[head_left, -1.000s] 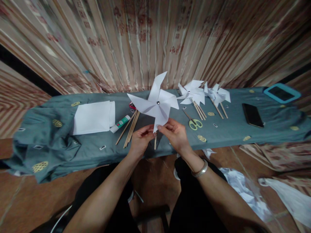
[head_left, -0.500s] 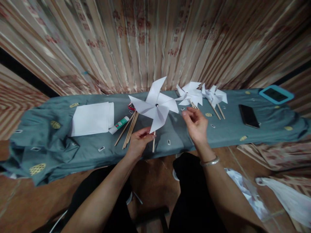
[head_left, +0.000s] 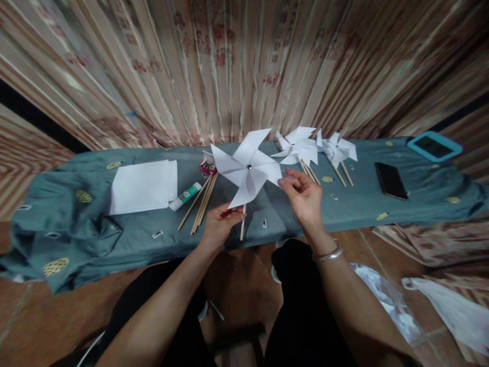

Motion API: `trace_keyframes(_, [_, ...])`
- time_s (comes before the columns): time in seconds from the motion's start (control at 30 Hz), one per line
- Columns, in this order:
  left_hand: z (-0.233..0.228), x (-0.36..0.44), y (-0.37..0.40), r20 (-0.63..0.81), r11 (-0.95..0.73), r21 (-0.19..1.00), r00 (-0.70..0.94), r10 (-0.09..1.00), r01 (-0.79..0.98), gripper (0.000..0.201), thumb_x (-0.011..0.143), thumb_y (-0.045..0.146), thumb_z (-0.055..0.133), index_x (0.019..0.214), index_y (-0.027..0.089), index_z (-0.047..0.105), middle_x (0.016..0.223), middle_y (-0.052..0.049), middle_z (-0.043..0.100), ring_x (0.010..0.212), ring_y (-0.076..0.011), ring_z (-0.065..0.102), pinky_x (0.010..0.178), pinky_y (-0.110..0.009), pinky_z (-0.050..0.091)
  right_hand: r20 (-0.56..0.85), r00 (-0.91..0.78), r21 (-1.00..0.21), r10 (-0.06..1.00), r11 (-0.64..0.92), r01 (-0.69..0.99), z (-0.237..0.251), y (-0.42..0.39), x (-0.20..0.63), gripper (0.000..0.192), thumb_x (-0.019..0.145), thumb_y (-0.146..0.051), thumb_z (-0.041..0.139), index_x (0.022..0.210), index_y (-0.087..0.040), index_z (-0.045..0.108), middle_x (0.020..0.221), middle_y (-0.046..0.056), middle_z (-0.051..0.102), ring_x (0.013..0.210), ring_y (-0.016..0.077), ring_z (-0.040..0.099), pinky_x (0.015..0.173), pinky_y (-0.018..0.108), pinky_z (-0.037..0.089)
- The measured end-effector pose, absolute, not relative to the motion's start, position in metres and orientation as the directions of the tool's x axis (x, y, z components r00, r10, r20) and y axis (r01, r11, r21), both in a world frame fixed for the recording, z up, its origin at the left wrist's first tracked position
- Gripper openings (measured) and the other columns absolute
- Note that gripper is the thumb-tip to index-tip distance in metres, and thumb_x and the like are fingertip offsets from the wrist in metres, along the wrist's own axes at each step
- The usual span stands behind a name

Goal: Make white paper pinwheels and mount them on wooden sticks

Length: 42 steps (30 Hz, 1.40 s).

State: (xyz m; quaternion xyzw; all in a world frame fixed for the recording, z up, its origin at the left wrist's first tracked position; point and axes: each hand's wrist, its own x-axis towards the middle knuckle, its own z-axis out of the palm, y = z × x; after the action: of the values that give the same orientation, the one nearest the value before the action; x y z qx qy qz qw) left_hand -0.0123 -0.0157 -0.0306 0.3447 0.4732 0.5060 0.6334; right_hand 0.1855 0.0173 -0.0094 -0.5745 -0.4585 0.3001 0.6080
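Paper pinwheel [head_left: 248, 168], stick pinched in left hand [head_left: 219, 224] fingers, right hand [head_left: 303, 196] fingers gripping a blade tip

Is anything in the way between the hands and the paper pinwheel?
No, nothing visible. The left hand grips the pinwheel by its stick, and the right hand touches the tip of its right blade. The loose sticks and the scissors lie on the table, off to the sides.
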Motion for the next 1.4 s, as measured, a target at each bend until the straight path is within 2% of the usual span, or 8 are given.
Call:
trace_keyframes(0.37, [-0.032,-0.013,-0.013,-0.245,0.226,0.898,-0.001,0.97,-0.378,0.035,0.047,0.02,0.086,0.081,0.017,0.077,0.07,0.0,0.071,0.068,-0.0123,0.062,0.075,-0.028,0.049,0.152,0.351,-0.988,0.924,0.127,0.092,-0.012,0.009,0.173,0.038,0.066,-0.041,0.076,0.096,-0.019,0.067,0.072,0.001,0.072,0.067,0.0156,0.065,0.068,0.031,0.051])
trace_keyframes(0.77, [-0.031,-0.013,-0.012,-0.25,0.222,0.89,-0.019,0.968,-0.397,0.035,0.047,0.019,0.085,0.081,0.017,0.077,0.071,0.0,0.072,0.068,-0.0124,0.063,0.074,-0.027,0.049,0.069,0.261,-0.997,0.963,0.073,-0.004,-0.011,0.001,0.157,0.04,0.063,-0.042,0.078,0.093,-0.02,0.066,0.067,-0.002,0.07,0.062,0.0135,0.063,0.061,0.027,0.048])
trace_keyframes(1.0, [-0.032,-0.012,-0.011,-0.236,0.21,0.897,-0.019,0.972,-0.389,0.035,0.048,0.019,0.085,0.081,0.018,0.077,0.071,0.0,0.072,0.066,-0.0121,0.062,0.073,-0.028,0.05,0.047,0.211,-0.997,0.976,0.059,-0.052,-0.012,-0.004,0.148,0.036,0.065,-0.041,0.078,0.091,-0.021,0.065,0.065,-0.004,0.068,0.058,0.012,0.06,0.06,0.026,0.046])
trace_keyframes(1.23, [-0.03,-0.012,-0.012,-0.226,0.204,0.897,-0.01,0.974,-0.393,0.035,0.048,0.02,0.085,0.082,0.018,0.078,0.072,0.0,0.072,0.067,-0.0128,0.062,0.073,-0.029,0.051,0.007,0.116,-0.993,0.993,0.021,-0.117,-0.012,-0.009,0.139,0.037,0.063,-0.041,0.082,0.092,-0.023,0.067,0.063,-0.005,0.068,0.063,0.0138,0.063,0.065,0.026,0.049])
trace_keyframes(1.4, [-0.033,-0.012,-0.012,-0.218,0.2,0.902,-0.002,0.976,-0.382,0.036,0.049,0.021,0.085,0.084,0.017,0.077,0.073,0.0,0.072,0.069,-0.0138,0.063,0.075,-0.03,0.051,-0.001,0.079,-0.995,0.997,0.007,-0.102,-0.012,-0.013,0.132,0.034,0.064,-0.041,0.081,0.088,-0.022,0.066,0.064,-0.004,0.069,0.063,0.0141,0.064,0.064,0.026,0.049])
